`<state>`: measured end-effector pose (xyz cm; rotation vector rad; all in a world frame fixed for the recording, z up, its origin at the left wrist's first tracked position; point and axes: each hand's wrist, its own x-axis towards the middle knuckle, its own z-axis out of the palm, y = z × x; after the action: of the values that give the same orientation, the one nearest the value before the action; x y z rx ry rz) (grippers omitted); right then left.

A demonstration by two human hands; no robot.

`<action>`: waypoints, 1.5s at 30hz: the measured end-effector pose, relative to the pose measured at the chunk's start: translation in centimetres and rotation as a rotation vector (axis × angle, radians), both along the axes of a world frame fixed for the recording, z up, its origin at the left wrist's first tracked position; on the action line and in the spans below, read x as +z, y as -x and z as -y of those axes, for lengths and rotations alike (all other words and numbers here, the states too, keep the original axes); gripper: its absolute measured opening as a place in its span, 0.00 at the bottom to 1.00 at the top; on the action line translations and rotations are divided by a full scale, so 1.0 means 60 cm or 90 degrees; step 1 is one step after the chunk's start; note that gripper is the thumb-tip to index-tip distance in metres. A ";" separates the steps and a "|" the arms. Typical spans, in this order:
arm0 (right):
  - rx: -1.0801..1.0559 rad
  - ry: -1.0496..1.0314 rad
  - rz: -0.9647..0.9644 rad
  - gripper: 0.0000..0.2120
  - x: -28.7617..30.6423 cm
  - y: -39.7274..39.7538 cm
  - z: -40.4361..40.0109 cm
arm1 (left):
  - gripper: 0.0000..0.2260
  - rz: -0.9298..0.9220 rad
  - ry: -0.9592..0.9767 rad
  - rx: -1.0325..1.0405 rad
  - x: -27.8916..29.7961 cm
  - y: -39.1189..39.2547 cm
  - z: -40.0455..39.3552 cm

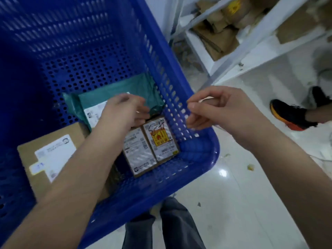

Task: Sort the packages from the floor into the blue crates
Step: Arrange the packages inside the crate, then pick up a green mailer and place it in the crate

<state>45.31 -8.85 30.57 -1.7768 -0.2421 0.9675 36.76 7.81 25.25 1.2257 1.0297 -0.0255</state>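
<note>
A large blue perforated crate [197, 151] fills the left of the view. On its floor lie a teal mailer bag [124, 87], a flat brown box with a white label [52, 155], and two small labelled boxes side by side in the near right corner: one with a grey label [138, 153], the other with a yellow and red sticker [159, 139]. My left hand [124, 110] reaches into the crate, its blurred fingers touching the far end of the small boxes. My right hand [213, 108] hovers over the crate's right rim, fingers loosely curled and holding nothing.
White shelving [251, 51] with cardboard boxes [221, 38] stands at the upper right. Another person's black and orange shoe [292, 115] rests on the glossy white floor [242, 203], which carries small scraps. My grey trouser legs [172, 229] show below the crate.
</note>
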 end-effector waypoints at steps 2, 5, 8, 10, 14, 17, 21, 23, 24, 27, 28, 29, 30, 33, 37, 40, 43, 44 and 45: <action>-0.119 0.011 0.022 0.01 0.004 0.011 0.045 | 0.09 0.092 -0.028 -0.037 0.029 -0.033 0.065; -0.261 0.024 0.022 0.02 -0.001 0.039 0.128 | 0.12 0.213 -0.038 -0.161 0.070 -0.054 0.180; -0.381 0.032 -0.008 0.04 -0.026 0.092 0.227 | 0.10 0.287 -0.035 -0.366 0.078 -0.039 0.299; -0.471 0.067 -0.044 0.06 -0.063 0.139 0.300 | 0.09 0.254 -0.028 -0.514 0.053 -0.020 0.379; -0.603 0.159 -0.250 0.04 -0.153 0.302 0.457 | 0.09 0.060 -0.102 -0.890 -0.076 0.061 0.532; -0.754 0.204 -0.431 0.03 -0.203 0.478 0.574 | 0.14 -0.160 -0.140 -1.201 -0.182 0.166 0.607; -0.877 0.297 -0.576 0.01 -0.241 0.711 0.687 | 0.16 -0.305 -0.180 -1.328 -0.266 0.287 0.694; -0.799 0.335 -0.653 0.03 -0.250 0.801 0.726 | 0.15 -0.333 -0.184 -1.342 -0.284 0.328 0.747; -0.754 0.337 -0.675 0.03 -0.249 0.836 0.741 | 0.15 -0.342 -0.199 -1.355 -0.288 0.345 0.774; -0.734 0.299 -0.663 0.03 -0.253 0.908 0.791 | 0.15 -0.331 -0.277 -1.382 -0.303 0.385 0.853; -0.755 0.288 -0.653 0.04 -0.259 0.927 0.810 | 0.15 -0.315 -0.299 -1.389 -0.309 0.397 0.879; -0.776 0.282 -0.644 0.04 -0.268 0.941 0.827 | 0.15 -0.298 -0.321 -1.399 -0.315 0.409 0.903; -0.788 0.282 -0.637 0.05 -0.279 0.953 0.845 | 0.16 -0.285 -0.348 -1.413 -0.321 0.420 0.926; -0.786 0.270 -0.624 0.06 -0.330 0.969 0.889 | 0.16 -0.237 -0.444 -1.481 -0.347 0.449 0.987; -0.788 0.242 -0.591 0.09 -0.419 0.946 0.934 | 0.15 -0.194 -0.535 -1.554 -0.396 0.477 1.049; -0.818 0.239 -0.539 0.05 -0.496 0.911 0.962 | 0.15 -0.177 -0.578 -1.591 -0.445 0.486 1.079; -0.893 0.219 -0.496 0.03 -0.581 0.875 0.988 | 0.14 -0.183 -0.585 -1.593 -0.508 0.486 1.101; -0.935 0.191 -0.508 0.05 -0.612 0.867 0.996 | 0.14 -0.191 -0.575 -1.587 -0.534 0.486 1.107; -0.976 0.160 -0.525 0.09 -0.645 0.860 1.004 | 0.15 -0.197 -0.558 -1.572 -0.565 0.485 1.114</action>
<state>-6.29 -69.06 -8.14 -1.0682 1.5734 0.4360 7.66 -59.01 -8.68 2.5526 -0.9856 -1.7986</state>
